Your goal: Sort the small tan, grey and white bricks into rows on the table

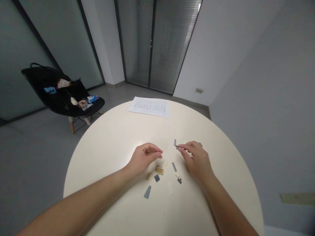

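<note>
My right hand pinches a small dark grey piece between thumb and forefinger. Just beyond its fingertips stands a light grey piece. My left hand is closed in a pinch over the table; what its fingertips hold, if anything, is too small to make out. Below and between the hands lie a tan studded brick, a narrow tan piece, a dark grey square piece, a grey wedge piece, a long grey piece and a dark piece.
Printed paper sheets lie at the far edge of the round white table. Pale pieces rest near the front. Another grey piece sits behind my right hand. A black chair with bags stands at the left.
</note>
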A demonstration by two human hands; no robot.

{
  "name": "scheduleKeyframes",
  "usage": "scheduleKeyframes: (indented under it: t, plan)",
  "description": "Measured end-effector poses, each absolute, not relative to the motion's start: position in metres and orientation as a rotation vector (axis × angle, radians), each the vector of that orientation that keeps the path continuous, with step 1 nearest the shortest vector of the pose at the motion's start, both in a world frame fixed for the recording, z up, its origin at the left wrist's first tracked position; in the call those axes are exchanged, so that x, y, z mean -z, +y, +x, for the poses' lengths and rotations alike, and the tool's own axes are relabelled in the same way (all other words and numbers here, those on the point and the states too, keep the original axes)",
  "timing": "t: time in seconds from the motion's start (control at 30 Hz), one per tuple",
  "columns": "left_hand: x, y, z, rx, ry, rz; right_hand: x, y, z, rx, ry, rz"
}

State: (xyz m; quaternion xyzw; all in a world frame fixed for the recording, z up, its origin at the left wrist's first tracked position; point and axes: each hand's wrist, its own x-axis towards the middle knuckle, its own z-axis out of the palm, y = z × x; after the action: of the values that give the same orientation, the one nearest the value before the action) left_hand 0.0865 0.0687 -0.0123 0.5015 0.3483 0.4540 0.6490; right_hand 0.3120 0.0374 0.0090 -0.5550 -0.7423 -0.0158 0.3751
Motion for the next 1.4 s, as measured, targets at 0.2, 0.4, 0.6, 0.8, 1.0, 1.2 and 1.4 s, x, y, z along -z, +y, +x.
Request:
scheduleKeyframes:
  t: [0.2, 0.4, 0.6, 0.8, 1.0, 1.2, 1.4]
  plan:
    - [0.01, 0.074, 0.081, -1.056, 0.831, 1.181, 0.002, 0.046, 0.316, 0.09, -2.018, -1.595]
    - [0.006, 0.077, 0.078, -1.064, 0.872, 1.159, 0.002, 0.048, 0.304, 0.049, -2.137, -1.725]
    - [0.006, 0.077, 0.079, -1.049, 0.887, 1.142, 0.002, 0.049, 0.301, 0.053, -2.195, -1.803]
    - [0.007, 0.076, 0.08, -1.033, 0.896, 1.148, -0.001, 0.049, 0.298, 0.057, -2.211, -1.861]
    - [0.008, 0.074, 0.08, -0.985, 0.908, 1.185, -0.001, 0.048, 0.298, 0.037, -2.224, -1.879]
    - [0.008, 0.075, 0.079, -0.954, 0.924, 1.233, -0.003, 0.048, 0.3, 0.013, -2.207, -1.864]
    - [0.004, 0.074, 0.079, -0.956, 0.96, 1.247, -0.02, 0.038, 0.308, -0.155, -2.103, -1.931]
